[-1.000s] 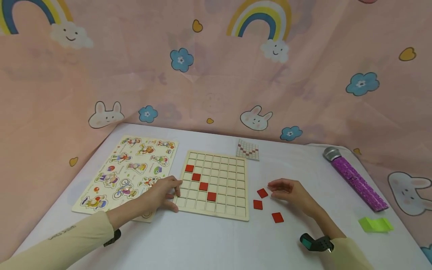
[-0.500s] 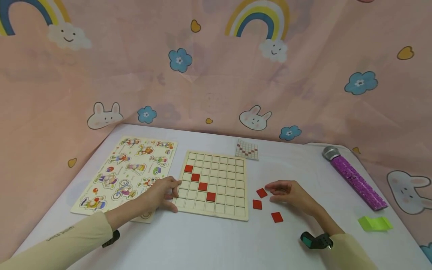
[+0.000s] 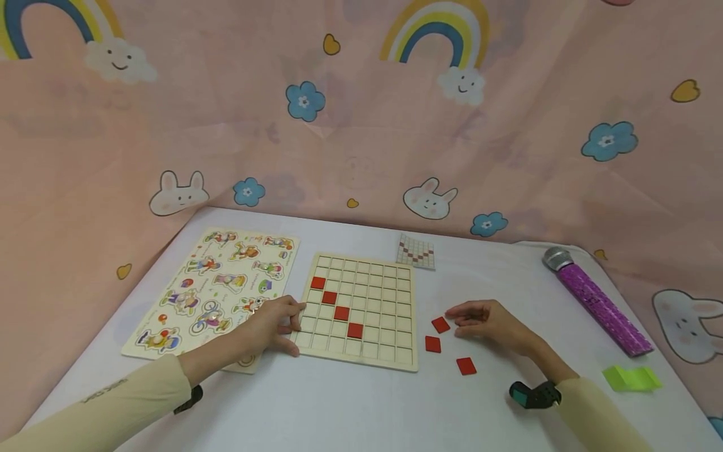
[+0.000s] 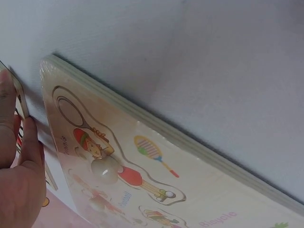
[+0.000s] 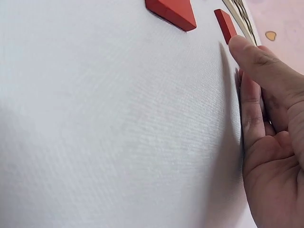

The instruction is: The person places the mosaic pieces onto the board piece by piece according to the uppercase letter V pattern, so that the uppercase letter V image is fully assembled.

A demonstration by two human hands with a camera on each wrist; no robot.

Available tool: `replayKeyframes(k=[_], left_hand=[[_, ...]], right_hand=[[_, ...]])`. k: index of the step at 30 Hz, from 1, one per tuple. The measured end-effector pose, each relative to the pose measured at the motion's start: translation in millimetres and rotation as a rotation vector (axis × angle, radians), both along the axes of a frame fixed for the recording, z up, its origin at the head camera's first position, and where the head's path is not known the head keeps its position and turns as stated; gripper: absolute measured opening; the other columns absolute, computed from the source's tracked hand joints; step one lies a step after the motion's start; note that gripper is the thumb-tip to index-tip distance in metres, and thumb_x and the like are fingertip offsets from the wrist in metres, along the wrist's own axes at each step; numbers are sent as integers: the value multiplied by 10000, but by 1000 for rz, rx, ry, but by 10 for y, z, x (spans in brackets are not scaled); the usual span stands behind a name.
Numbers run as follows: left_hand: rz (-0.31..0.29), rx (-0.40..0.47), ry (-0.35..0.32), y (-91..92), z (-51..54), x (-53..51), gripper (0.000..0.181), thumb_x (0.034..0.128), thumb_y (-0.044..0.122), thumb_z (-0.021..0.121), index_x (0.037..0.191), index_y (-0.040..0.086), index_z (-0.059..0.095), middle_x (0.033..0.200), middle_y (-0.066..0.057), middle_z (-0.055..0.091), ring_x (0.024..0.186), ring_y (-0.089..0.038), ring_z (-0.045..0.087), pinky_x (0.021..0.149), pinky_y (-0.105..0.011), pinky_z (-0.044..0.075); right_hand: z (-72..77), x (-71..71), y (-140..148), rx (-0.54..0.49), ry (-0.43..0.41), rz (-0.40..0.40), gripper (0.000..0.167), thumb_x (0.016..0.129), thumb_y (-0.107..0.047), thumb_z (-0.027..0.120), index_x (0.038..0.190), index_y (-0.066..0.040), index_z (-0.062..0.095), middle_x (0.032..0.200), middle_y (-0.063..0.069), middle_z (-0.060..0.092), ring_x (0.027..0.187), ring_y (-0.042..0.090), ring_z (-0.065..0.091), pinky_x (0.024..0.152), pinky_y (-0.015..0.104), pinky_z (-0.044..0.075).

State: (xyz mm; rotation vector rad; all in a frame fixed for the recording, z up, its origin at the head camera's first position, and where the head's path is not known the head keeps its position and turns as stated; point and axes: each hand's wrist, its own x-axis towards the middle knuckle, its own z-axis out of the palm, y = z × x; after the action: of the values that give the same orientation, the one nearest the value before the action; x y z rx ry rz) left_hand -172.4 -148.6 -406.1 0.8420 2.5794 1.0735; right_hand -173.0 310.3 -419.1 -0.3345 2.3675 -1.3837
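The wooden grid board (image 3: 390,359) lies flat in the middle of the table. Several square red tiles (image 3: 341,313) form a diagonal in its cells. My left hand (image 3: 265,326) is at the board's left edge, its fingertips touching the rim; in the left wrist view, that hand (image 4: 21,175) shows at the far left. To the right of the board lie 3 loose tiles, one of them a red tile (image 3: 440,324) just beside the fingertips of my right hand (image 3: 486,323). The right hand rests low over the table with loosely bent fingers and holds nothing.
A small pattern card (image 3: 416,252) lies behind the board. On the left is a picture puzzle board (image 3: 226,282) with knobbed figures, partly under my left arm. A purple microphone (image 3: 601,304) and a bright green folded piece (image 3: 631,378) lie at the right.
Both hands stay in nearly the same places. The right hand has shifted slightly toward the nearest loose tile. The tiles and the board have not moved.
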Motion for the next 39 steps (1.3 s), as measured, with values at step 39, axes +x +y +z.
replayKeyframes(k=[39], left_hand=[[-10,21,16,6,9,8,397,569,124,891,697,62,521,1090,-135,576,1239,-433,471,828,-239,536]], right_hand=[[22,19,-51,-24,37,-99,418,844,-152,739,1187,36,591,1151,172,629,998,206,644,830,218,532]])
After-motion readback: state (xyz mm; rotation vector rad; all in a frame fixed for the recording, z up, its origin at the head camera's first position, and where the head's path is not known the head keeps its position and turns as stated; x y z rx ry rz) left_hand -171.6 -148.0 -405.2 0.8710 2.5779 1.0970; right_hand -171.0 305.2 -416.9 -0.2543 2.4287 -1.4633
